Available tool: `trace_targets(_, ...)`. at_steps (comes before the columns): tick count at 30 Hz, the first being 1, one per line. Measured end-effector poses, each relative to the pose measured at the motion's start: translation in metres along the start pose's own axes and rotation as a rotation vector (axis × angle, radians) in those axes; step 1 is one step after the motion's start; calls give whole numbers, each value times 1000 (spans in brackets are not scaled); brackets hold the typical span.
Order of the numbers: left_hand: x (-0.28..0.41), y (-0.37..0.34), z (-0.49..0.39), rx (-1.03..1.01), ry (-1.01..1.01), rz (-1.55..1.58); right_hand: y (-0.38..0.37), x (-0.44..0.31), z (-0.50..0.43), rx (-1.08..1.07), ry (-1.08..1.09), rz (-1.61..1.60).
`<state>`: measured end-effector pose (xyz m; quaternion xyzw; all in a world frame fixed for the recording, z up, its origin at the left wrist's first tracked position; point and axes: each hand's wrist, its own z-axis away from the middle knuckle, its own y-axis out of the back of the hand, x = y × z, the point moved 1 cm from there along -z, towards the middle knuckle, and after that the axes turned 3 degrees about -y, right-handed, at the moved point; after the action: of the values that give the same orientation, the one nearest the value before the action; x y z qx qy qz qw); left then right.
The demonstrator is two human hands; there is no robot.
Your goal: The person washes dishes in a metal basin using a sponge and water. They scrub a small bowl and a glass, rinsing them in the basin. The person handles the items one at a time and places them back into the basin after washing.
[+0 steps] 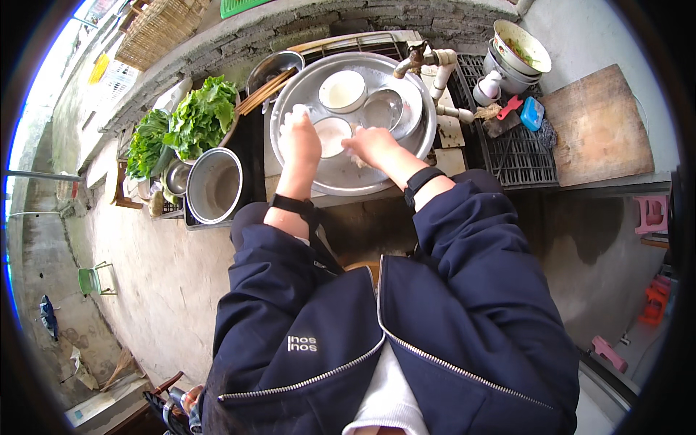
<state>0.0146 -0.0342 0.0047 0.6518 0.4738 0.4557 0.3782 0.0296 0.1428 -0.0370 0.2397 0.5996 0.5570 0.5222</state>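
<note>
A wide metal basin (pixel 353 184) stands before me with dishes in it. My left hand (pixel 302 144) is over the basin's left side, foam about its fingers, close against a white bowl (pixel 333 137). Its fingertips are partly hidden, so its hold on the bowl is unclear. At that bowl's right side, my right hand (pixel 375 145) pinches a pale, fibrous scrubber (pixel 358 161), mostly covered by the fingers. Behind the hands sits a second white bowl (pixel 342 92). To its right lies a metal bowl (pixel 383 111), beside the right hand.
A tap (pixel 411 61) with pipes reaches over the basin's back right rim. On the left are leafy greens (pixel 201 117), chopsticks (pixel 266 93) and a metal pot (pixel 215 186). Stacked bowls (pixel 516 57), a blue box (pixel 533 114) and a wooden board (pixel 598 128) stand right.
</note>
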Motion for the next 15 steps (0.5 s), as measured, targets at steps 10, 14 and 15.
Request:
trace_targets(10, -23, 6, 0, 95, -22, 56, 28, 2, 10, 129, 92, -100)
trace_targets(14, -21, 19, -3, 278, -128, 23, 26, -1, 13, -5, 35, -63)
trace_targets(15, -21, 22, -4, 296, -146, 18, 24, -3, 12, 12, 28, -120)
